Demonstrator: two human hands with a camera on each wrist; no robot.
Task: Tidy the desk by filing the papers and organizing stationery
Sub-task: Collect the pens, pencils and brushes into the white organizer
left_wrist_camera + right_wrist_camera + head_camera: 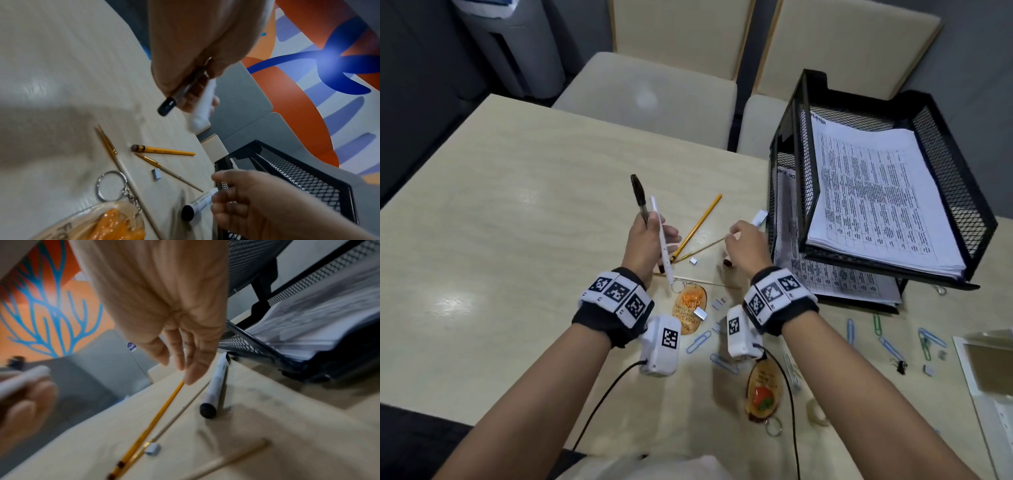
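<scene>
My left hand (645, 240) (185, 53) is raised above the desk and grips a black pen (638, 195) (167, 105) and a white pen (661, 236) (202, 107) together. My right hand (743, 241) (185, 353) hovers with straight fingers over a white marker with a black cap (759, 218) (214, 382) (198, 205). The marker lies on the desk beside the black mesh tray (808, 154) (244, 344). Between the hands lie a yellow pencil (702, 222) (164, 150) (160, 412) and thin wooden brushes (709, 244) (176, 173) (180, 410). Printed papers (876, 198) fill both tray tiers.
Two wooden keychains (688, 313) (763, 394), several paper clips (698, 341) (887, 346), a binder clip (900, 366) and small grey blocks (153, 449) are scattered near me. An open box (989, 370) sits at the right edge. Two chairs (654, 85) stand beyond the desk.
</scene>
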